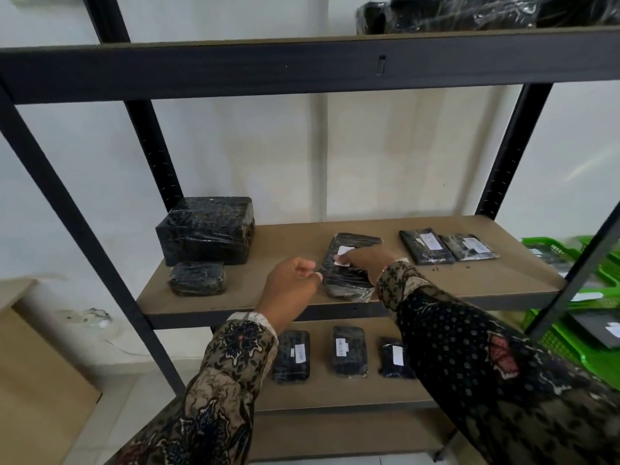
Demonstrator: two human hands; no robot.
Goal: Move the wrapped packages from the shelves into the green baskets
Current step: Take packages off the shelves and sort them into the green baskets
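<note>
A long black wrapped package (345, 280) with a white label lies mid-shelf on the brown middle shelf (469, 286). My right hand (364, 260) rests flat on top of it, fingers over the label. My left hand (290, 286) is at its left edge, thumb touching the wrap, fingers loosely curled. A large black wrapped box (204, 229) and a small package (197, 278) sit at the shelf's left. Two flat labelled packages (426, 246) (468, 247) lie at the right. Green baskets (570, 344) stand at the far right behind the post.
The lower shelf holds three labelled black packages (291, 356) (349, 351) (392, 359). More wrapped packages (469, 11) sit on the top shelf. Black steel posts (513, 152) frame the rack. A cardboard box (37, 370) stands at the lower left against the white wall.
</note>
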